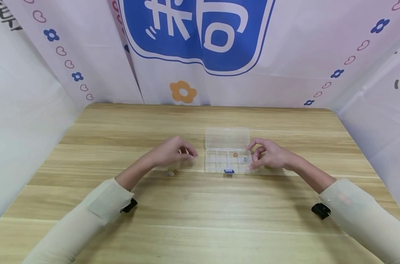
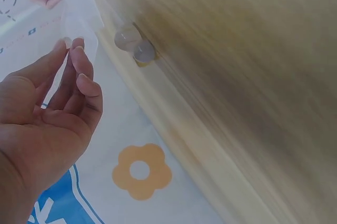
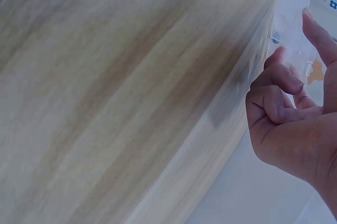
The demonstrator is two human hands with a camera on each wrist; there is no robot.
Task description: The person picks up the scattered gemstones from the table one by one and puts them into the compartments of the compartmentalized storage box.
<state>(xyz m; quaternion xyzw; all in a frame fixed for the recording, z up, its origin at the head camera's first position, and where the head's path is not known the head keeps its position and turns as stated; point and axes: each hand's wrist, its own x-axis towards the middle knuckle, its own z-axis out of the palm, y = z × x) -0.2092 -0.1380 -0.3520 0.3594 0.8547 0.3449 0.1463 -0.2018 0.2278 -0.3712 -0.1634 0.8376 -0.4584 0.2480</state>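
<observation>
My left hand (image 1: pixel 174 151) is raised left of a clear plastic compartment box (image 1: pixel 217 168). Its thumb and index fingertip pinch a small clear bead (image 2: pixel 68 41), mostly covered by the fingers. My right hand (image 1: pixel 269 154) is at the right side of the box, thumb near the front corner and index finger near the hinge, spread along that edge. The clear lid (image 1: pixel 227 138) lies folded back, and a blue latch (image 1: pixel 229 171) sits on the front. Inside are an orange bead (image 1: pixel 235 155) and a bluish bead (image 1: pixel 245 160), in separate compartments.
Several small round beads (image 1: pixel 171 173) lie on the wooden table (image 1: pixel 200 212) below the left hand; two look like clear balls (image 2: pixel 144 51) in the left wrist view. A printed white curtain (image 1: pixel 153 80) hangs behind the table's back edge.
</observation>
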